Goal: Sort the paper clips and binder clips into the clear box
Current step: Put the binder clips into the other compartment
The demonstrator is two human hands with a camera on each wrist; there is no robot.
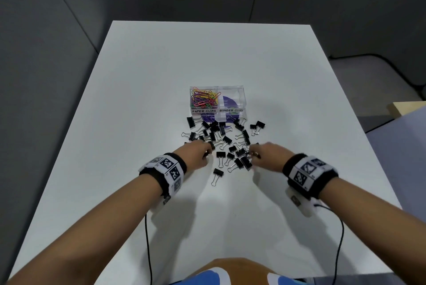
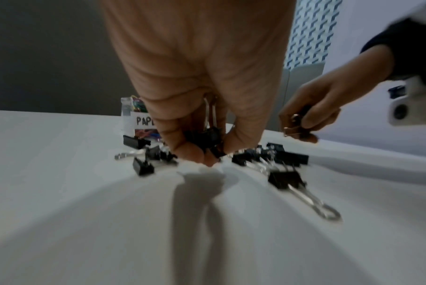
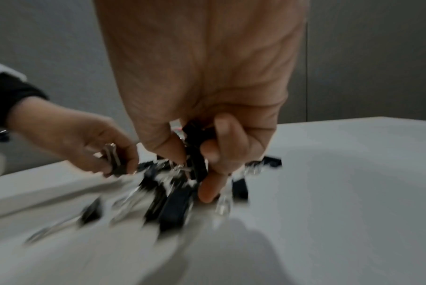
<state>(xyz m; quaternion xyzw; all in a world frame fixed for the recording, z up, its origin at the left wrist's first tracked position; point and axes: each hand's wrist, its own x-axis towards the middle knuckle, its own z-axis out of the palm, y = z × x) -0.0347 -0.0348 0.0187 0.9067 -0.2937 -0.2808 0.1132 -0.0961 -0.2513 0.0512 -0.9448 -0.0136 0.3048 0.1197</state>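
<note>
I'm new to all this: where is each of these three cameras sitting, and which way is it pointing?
Head: worn on the head, looks forward and down at the table, clear box and binder clips; both forearms show.
Left wrist: looks along the left hand, which grips binder clips.
Right wrist: looks along the right hand, also gripping clips; blurred.
Shared: each wrist view shows the other hand, and all show the clip pile.

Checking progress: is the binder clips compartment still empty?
Empty: the binder clips compartment shows only its clear bottom; black binder clips lie on the table.
</note>
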